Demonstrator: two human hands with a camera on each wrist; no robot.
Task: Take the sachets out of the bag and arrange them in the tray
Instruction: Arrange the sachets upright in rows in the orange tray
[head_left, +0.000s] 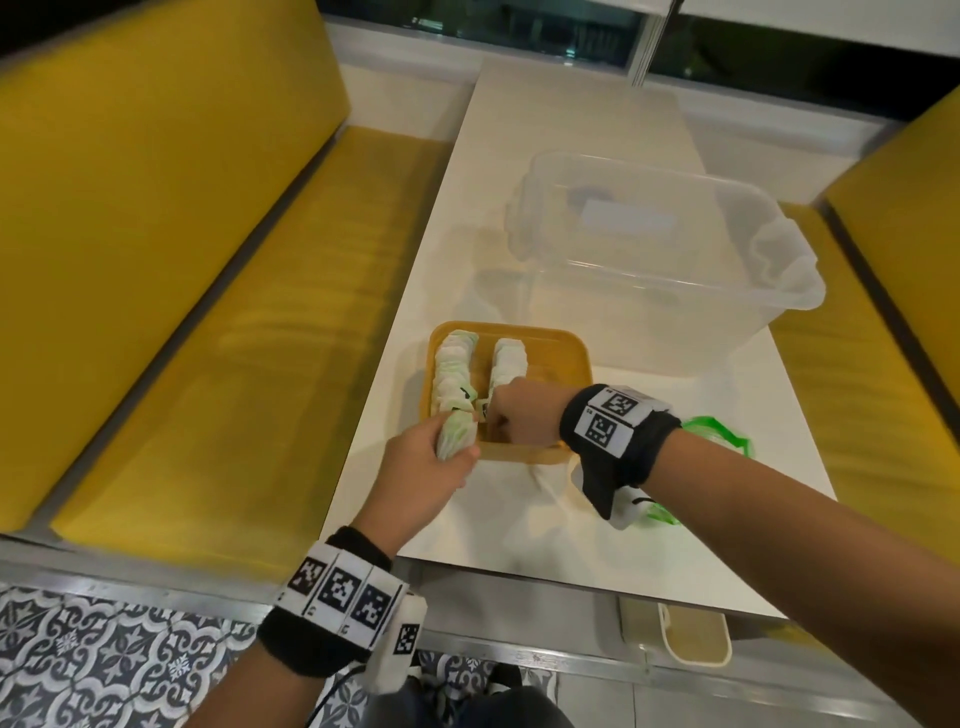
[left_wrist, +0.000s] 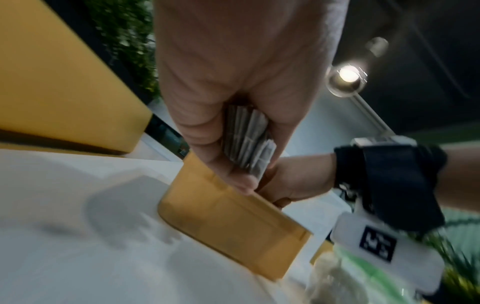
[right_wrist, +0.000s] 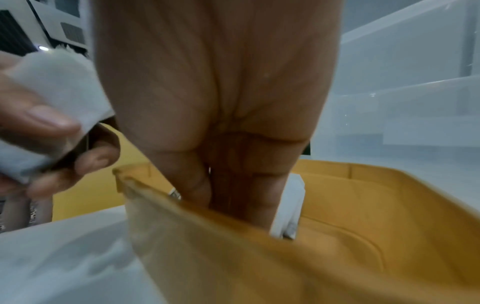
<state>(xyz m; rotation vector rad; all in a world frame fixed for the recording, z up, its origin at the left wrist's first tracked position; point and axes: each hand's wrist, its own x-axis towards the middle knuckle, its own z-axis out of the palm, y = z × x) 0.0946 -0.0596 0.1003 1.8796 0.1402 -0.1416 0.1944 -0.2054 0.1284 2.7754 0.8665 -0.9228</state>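
Observation:
A yellow tray (head_left: 577, 358) sits on the white table and holds two rows of white-green sachets (head_left: 453, 370). My left hand (head_left: 428, 465) hovers at the tray's near left corner and grips a stack of sachets (head_left: 457, 435), seen edge-on in the left wrist view as the stack (left_wrist: 248, 142). My right hand (head_left: 519, 415) reaches down into the tray's front part beside the second row. Its thumb and fingers (right_wrist: 246, 197) point down together, pinching a white sachet (right_wrist: 289, 205). The green and clear bag (head_left: 719, 434) lies on the table under my right forearm.
A big clear plastic bin (head_left: 675, 249) stands just behind and right of the tray. Yellow benches (head_left: 218, 291) flank the table on both sides. The table's near edge (head_left: 519, 571) runs just under my forearms.

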